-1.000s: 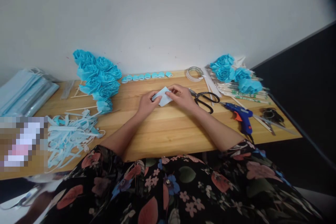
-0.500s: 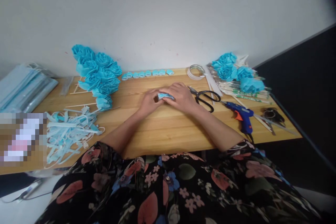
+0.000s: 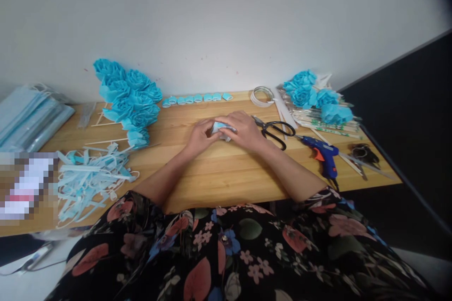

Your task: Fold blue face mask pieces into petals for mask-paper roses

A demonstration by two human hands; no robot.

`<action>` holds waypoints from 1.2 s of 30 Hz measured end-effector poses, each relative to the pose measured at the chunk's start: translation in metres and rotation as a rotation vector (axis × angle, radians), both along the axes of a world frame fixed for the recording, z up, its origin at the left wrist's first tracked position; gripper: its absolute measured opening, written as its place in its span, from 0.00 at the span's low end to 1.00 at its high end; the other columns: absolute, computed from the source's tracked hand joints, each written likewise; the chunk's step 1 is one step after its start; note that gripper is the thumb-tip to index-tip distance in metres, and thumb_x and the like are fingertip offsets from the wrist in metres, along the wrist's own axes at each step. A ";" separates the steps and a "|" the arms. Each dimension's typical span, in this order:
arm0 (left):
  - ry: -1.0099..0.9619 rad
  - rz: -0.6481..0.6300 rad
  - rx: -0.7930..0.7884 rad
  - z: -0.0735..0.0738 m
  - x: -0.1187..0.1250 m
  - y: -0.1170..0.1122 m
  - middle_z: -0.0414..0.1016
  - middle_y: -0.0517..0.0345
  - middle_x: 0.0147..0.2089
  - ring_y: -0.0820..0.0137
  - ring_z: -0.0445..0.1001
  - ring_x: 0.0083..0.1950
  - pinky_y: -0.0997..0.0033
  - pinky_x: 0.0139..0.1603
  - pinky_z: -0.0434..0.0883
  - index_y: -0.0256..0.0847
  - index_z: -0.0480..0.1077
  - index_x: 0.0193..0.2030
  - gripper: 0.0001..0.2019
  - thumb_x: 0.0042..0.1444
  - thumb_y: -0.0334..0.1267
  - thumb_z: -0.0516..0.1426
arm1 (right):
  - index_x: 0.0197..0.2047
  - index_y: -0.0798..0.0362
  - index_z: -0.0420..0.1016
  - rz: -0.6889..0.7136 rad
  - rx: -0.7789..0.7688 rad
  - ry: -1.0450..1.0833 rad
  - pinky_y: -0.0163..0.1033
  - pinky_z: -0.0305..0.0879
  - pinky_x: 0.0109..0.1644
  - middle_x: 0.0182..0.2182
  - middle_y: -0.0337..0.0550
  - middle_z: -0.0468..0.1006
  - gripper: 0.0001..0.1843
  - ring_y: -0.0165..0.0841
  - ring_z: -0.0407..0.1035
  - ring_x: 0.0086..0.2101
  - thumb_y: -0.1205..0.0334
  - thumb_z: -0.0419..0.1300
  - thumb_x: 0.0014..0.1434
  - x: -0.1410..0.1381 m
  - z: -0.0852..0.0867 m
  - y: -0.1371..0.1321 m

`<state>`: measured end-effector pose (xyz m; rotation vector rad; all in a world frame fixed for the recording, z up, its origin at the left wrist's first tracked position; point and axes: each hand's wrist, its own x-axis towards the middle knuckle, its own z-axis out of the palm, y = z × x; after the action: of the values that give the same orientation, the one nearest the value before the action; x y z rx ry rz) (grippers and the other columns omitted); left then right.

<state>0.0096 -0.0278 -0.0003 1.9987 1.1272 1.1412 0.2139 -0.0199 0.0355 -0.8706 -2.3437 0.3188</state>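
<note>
Between my two hands, over the middle of the table, is a small folded piece of light blue mask fabric. My left hand pinches its left end between thumb and fingers. From the right, my right hand grips the same piece, its fingers curled over the top and hiding part of it. Black-handled scissors lie just right of my right hand. Beyond the hands, small folded blue pieces stand in a row near the wall.
Blue fabric roses on sticks are heaped at left, above a pile of cut mask strips. Packs of masks lie far left. On the right are a tape roll, a blue glue gun and more roses on wrapped sticks.
The fabric piece has turned in my fingers, and a pale part now shows below my right thumb. Both hands stay in nearly the same place. The view has shifted slightly.
</note>
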 end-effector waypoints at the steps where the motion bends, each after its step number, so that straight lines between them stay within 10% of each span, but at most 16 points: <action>1: -0.004 0.005 -0.018 -0.001 0.000 0.000 0.83 0.50 0.42 0.62 0.78 0.45 0.59 0.53 0.72 0.41 0.78 0.36 0.05 0.55 0.40 0.64 | 0.60 0.48 0.77 0.008 -0.033 -0.009 0.51 0.64 0.57 0.49 0.49 0.83 0.18 0.42 0.74 0.48 0.55 0.56 0.71 -0.001 0.001 -0.001; 11: -0.454 0.105 -0.379 -0.003 0.002 -0.003 0.84 0.51 0.39 0.65 0.80 0.40 0.64 0.46 0.77 0.35 0.79 0.39 0.18 0.50 0.48 0.67 | 0.70 0.49 0.64 -0.121 -0.482 0.283 0.50 0.70 0.56 0.51 0.49 0.80 0.42 0.41 0.75 0.49 0.53 0.70 0.54 -0.007 0.001 -0.004; 17: -0.485 0.083 -0.373 -0.004 0.004 -0.002 0.84 0.51 0.39 0.65 0.81 0.40 0.64 0.46 0.77 0.35 0.78 0.39 0.21 0.48 0.52 0.68 | 0.36 0.53 0.75 -0.158 -0.584 0.344 0.39 0.66 0.40 0.31 0.40 0.77 0.14 0.33 0.69 0.33 0.51 0.64 0.56 -0.010 0.001 -0.004; 20: -0.487 0.101 -0.355 -0.005 0.004 -0.001 0.84 0.52 0.39 0.68 0.79 0.38 0.67 0.43 0.77 0.36 0.78 0.41 0.20 0.51 0.52 0.67 | 0.27 0.52 0.65 -0.201 -0.589 0.386 0.36 0.57 0.34 0.25 0.35 0.66 0.18 0.28 0.59 0.28 0.48 0.62 0.57 -0.011 0.002 -0.004; 30: -0.554 -0.047 -0.396 0.005 0.001 -0.003 0.80 0.56 0.34 0.74 0.73 0.26 0.72 0.26 0.74 0.38 0.75 0.43 0.25 0.52 0.59 0.67 | 0.28 0.51 0.65 -0.109 -0.719 0.514 0.36 0.48 0.30 0.23 0.32 0.59 0.22 0.27 0.52 0.26 0.41 0.61 0.58 -0.009 -0.003 -0.002; 36: -0.701 -0.116 -0.484 0.005 0.000 -0.004 0.81 0.57 0.33 0.74 0.73 0.26 0.72 0.26 0.71 0.40 0.76 0.40 0.17 0.51 0.49 0.69 | 0.41 0.51 0.73 -0.053 -0.820 0.714 0.37 0.60 0.37 0.24 0.31 0.69 0.16 0.29 0.62 0.28 0.51 0.65 0.53 -0.011 -0.003 -0.001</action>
<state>0.0095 -0.0319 0.0051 1.1380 0.7977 1.2209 0.2033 -0.0210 0.0328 -0.9504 -1.4878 1.3740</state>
